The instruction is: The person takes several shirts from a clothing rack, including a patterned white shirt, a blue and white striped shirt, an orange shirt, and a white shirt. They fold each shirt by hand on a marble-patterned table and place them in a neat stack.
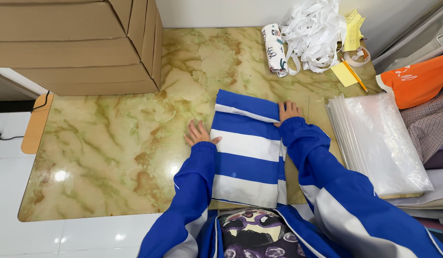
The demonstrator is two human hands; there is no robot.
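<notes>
Pressing our flat, open left hand (198, 134) and right hand (288, 112) against the sides of a folded blue-and-white striped cloth (247, 148), we hold its fold square on the marble table (111, 143); beyond the cloth lie white ribbons (312, 33).

We see the bench (111, 143) as a glossy, marble-patterned surface in yellow-green that throws back the light. On it lies a folded blue-and-white striped garment (247, 148) of soft matt cloth. The stack of bags (379, 143) looks like thin clear plastic, shiny and slightly crinkled. The boxes (78, 43) are plain matt brown cardboard, and the white straps (312, 33) look like woven tape.
</notes>
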